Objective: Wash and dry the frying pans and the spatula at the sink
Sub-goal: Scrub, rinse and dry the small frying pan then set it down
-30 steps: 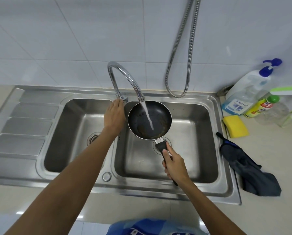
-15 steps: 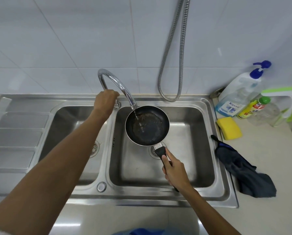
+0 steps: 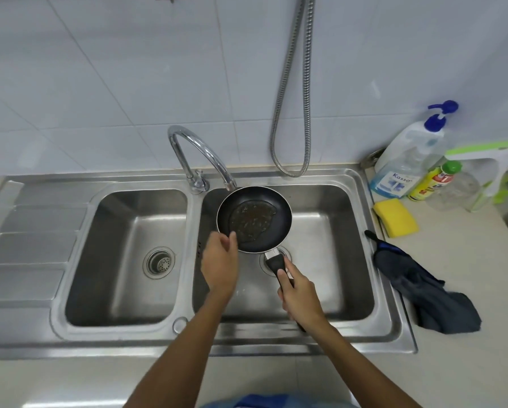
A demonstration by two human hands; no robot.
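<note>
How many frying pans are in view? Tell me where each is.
1. The frying pan is over the right basin, below the tap, its handle gripped by the right hand. Others may be outside the picture.

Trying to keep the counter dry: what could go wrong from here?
1. The pan holds a puddle of dirty water; the right hand grips only its handle, so a tilt could slop it past the sink.
2. The cloth lies at the sink's right rim, so splashes may wet it before drying.
3. The left hand is at the pan's rim; wet, it may slip.
</note>
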